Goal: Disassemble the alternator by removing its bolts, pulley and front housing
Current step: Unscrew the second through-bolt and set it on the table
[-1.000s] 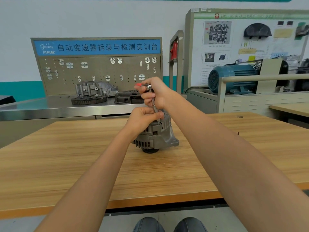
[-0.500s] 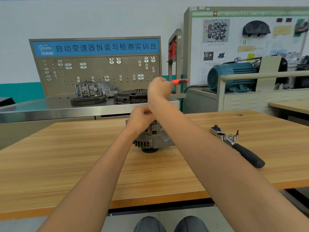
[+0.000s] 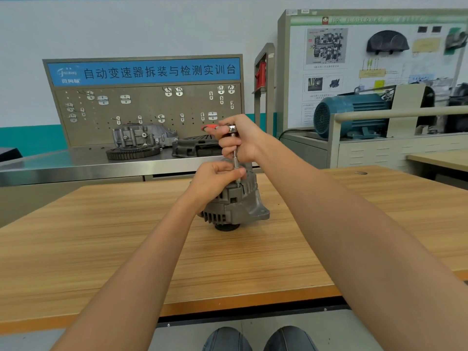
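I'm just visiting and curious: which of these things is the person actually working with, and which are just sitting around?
In use:
alternator on the wooden table
red-handled ratchet
right hand gripping it
left hand steadying its shaft

Just lying about:
toothed ring gear
grey housing
black cover
blue motor

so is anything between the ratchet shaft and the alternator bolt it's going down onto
Nothing visible blocks it. The ratchet, gripped by the right hand, runs straight down to the top of the alternator. The left hand pinches the shaft's lower end, hiding the bolt contact itself.
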### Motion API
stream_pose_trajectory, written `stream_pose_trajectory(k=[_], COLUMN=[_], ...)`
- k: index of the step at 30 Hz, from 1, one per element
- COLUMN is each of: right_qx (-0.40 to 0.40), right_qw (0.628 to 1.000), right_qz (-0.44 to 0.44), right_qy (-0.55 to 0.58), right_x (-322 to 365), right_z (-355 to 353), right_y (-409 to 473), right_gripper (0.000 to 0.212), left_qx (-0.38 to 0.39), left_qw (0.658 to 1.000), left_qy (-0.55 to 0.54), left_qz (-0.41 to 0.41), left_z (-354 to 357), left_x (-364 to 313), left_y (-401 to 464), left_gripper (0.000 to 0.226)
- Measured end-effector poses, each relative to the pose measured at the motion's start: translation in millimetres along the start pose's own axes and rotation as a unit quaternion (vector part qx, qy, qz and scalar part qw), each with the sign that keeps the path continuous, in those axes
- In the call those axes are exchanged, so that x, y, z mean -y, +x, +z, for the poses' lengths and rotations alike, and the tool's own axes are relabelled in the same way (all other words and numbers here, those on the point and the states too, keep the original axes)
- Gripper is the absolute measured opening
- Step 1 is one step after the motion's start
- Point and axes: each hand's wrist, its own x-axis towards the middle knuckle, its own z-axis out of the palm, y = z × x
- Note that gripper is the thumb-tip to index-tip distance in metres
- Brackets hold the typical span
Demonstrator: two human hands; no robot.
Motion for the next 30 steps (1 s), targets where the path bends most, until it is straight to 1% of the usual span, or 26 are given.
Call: stream_pose_trajectory(k=[2,3,4,5,7,8,9,10,12,13,15,17,19,21,24,26,27,28,29,30], right_qx=[-0.031,-0.072,-0.136,-0.214,-0.359,-0.393,-0.395,-0.387,-0.363,-0.335,-0.237,-0.122,-0.031,0.015,0.015,-0.015,-0.046,-0.097,-0.167,-0.244], right_qw=[0.999,0.996,0.987,0.970,0.908,0.883,0.875,0.882,0.913,0.929,0.966,0.991,0.999,0.999,0.999,1.000,0.999,0.994,0.983,0.963], right_qz=[-0.024,-0.043,-0.071,-0.110,-0.206,-0.243,-0.258,-0.247,-0.185,-0.156,-0.099,-0.044,0.001,0.028,0.032,0.009,-0.012,-0.040,-0.074,-0.113], right_qy=[0.014,0.025,0.036,0.045,0.060,0.085,0.109,0.108,0.030,0.003,-0.010,-0.010,-0.017,-0.027,-0.028,-0.026,-0.023,-0.020,-0.014,-0.005], right_x=[-1.2,-2.8,-5.5,-9.5,-17.5,-19.6,-20.0,-18.7,-14.0,-11.4,-6.8,-3.1,0.2,2.1,2.2,0.1,-1.9,-4.5,-8.0,-12.4], right_z=[0.5,2.9,7.4,12.5,20.7,24.5,27.2,28.1,26.9,24.6,19.2,11.1,3.3,0.6,2.2,6.1,9.6,13.9,18.5,22.9], right_y=[-0.9,-0.6,0.7,3.3,9.2,11.1,12.5,13.2,12.9,12.3,9.0,6.4,2.8,0.5,-0.3,-0.5,-0.5,0.1,2.3,4.1], right_gripper=[0.024,0.024,0.022,0.019,0.014,0.013,0.011,0.009,0.016,0.021,0.022,0.022,0.028,0.034,0.034,0.030,0.024,0.018,0.016,0.017], left_qx=[-0.009,-0.016,-0.025,-0.034,-0.053,-0.060,-0.063,-0.065,-0.056,-0.047,-0.032,-0.014,-0.006,-0.003,0.007,0.004,-0.001,-0.009,-0.019,-0.032], left_qw=[1.000,1.000,1.000,0.999,0.999,0.998,0.998,0.998,0.998,0.999,0.999,1.000,1.000,1.000,1.000,1.000,1.000,1.000,0.999,0.999], left_qy=[-0.003,-0.002,-0.002,-0.002,0.007,0.014,0.018,0.017,0.002,-0.007,-0.016,-0.017,-0.012,-0.010,-0.009,-0.010,-0.010,-0.010,-0.010,-0.009], left_qz=[0.001,0.001,0.001,0.000,-0.009,-0.016,-0.020,-0.017,-0.006,-0.004,-0.006,-0.004,-0.005,-0.009,-0.012,-0.016,-0.018,-0.020,-0.025,-0.029], left_z=[1.3,2.5,3.6,4.6,6.4,6.9,6.9,6.7,6.6,6.2,4.2,1.9,0.8,0.5,0.4,0.1,0.5,1.0,2.0,3.0], left_x=[-0.7,-1.7,-2.5,-3.0,-3.9,-4.3,-4.5,-4.5,-4.5,-4.9,-4.4,-2.6,-2.0,-1.8,-2.4,-3.3,-3.9,-4.3,-5.2,-5.6], left_y=[-0.1,0.1,0.7,1.3,2.0,1.7,1.1,0.3,-0.4,-1.3,-1.9,-1.0,0.0,0.3,0.0,-0.3,0.1,0.5,0.8,1.4], left_gripper=[0.009,0.009,0.009,0.013,0.027,0.033,0.036,0.035,0.021,0.011,0.004,0.007,0.009,0.008,0.012,0.013,0.013,0.014,0.018,0.022])
